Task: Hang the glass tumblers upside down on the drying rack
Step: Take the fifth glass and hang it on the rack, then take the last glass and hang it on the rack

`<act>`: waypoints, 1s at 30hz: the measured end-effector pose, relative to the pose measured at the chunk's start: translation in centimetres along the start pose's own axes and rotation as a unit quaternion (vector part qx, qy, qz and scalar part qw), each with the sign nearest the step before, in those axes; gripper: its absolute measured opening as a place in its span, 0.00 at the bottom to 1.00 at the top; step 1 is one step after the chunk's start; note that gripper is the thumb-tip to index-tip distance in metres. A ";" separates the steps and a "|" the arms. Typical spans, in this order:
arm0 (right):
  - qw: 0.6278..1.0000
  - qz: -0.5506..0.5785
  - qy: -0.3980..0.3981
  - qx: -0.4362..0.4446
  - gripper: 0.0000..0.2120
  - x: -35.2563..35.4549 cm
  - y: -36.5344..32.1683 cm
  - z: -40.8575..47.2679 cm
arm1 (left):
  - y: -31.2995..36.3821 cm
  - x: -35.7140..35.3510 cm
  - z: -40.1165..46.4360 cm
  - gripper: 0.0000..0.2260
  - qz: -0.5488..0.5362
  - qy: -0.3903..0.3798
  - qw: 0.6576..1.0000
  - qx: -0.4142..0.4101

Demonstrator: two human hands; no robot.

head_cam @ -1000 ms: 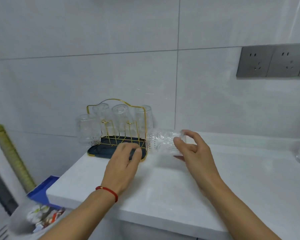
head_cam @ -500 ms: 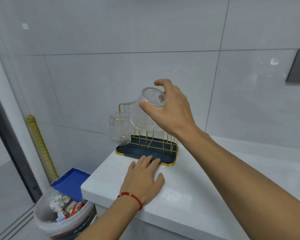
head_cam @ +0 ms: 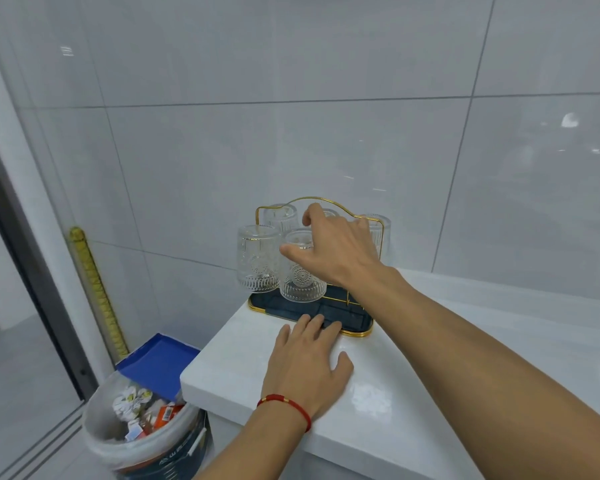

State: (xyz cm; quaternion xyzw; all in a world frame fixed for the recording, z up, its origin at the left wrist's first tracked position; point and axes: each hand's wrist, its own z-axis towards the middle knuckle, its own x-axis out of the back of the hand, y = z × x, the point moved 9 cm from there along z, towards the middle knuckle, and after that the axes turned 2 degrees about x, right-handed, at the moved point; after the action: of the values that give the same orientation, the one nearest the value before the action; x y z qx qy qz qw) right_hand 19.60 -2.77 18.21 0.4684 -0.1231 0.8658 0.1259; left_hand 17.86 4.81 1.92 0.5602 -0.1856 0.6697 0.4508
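A gold wire drying rack with a dark tray [head_cam: 349, 317] stands at the left end of the white counter. Several patterned glass tumblers hang upside down on it. The front middle tumbler [head_cam: 302, 277] sits on its peg under my right hand [head_cam: 336, 249], whose thumb lies against the upturned base while the index finger is lifted. Another tumbler [head_cam: 256, 261] hangs at the front left, and two more hang at the back left [head_cam: 280, 216] and back right [head_cam: 381, 233]. My left hand [head_cam: 307, 362] lies flat on the counter, its fingertips touching the tray's front rim.
The counter [head_cam: 413, 386] ends just left of the rack. Below that edge stand a full trash bin [head_cam: 136, 420] and a blue box [head_cam: 160, 360]. A yellow pole [head_cam: 90, 271] leans at the left wall. The tiled wall is close behind the rack.
My right hand carried the tumbler up from the counter, turned it over and lowered it onto the rack's front middle peg. My left hand stayed flat by the tray. The view swung left.
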 end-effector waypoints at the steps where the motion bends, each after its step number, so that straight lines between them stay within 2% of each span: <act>1: 1.000 -0.015 0.002 0.005 0.30 0.0 -0.1 -0.1 | 0.0 0.0 0.0 0.25 0.000 0.001 1.000 -0.002; 9: 0.997 -0.074 -0.014 0.010 0.34 0.3 -0.6 -1.3 | 0.2 0.5 -0.2 0.25 -0.024 0.008 1.000 -0.008; 12: 0.993 -0.026 0.099 0.060 0.23 3.3 -0.8 -3.8 | 0.6 1.6 -0.5 0.21 -0.042 0.035 0.998 -0.028; 15: 0.969 0.052 0.218 0.107 0.12 6.6 1.1 -8.2 | 1.4 2.8 -1.0 0.17 -0.059 0.063 0.995 -0.055; 18: 0.970 0.054 0.221 0.086 0.09 7.0 5.6 -12.2 | 4.2 4.0 -1.4 0.15 -0.118 0.093 0.987 -0.064; 21: 0.981 0.049 0.187 0.003 0.09 6.6 12.2 -15.8 | 11.2 4.4 -0.9 0.19 -0.187 0.095 0.972 -0.108; 23: 0.974 0.077 0.194 -0.085 0.07 6.8 17.5 -18.5 | 16.4 3.4 -0.2 0.20 -0.226 0.064 0.963 -0.132; 27: 0.905 0.154 0.268 -0.291 0.06 8.1 29.1 -25.2 | 24.9 -0.8 1.3 0.17 -0.208 -0.017 0.963 -0.172; 30: 0.848 0.108 0.319 -0.409 0.13 10.0 36.0 -30.5 | 28.4 -3.8 1.7 0.18 -0.163 -0.044 0.966 -0.194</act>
State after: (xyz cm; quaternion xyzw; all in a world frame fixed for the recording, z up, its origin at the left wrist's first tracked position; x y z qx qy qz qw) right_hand -21.45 -25.47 7.02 0.0561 -0.4690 0.8470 0.2437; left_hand -4.37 -12.88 6.19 0.5141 -0.2376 0.5127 0.6453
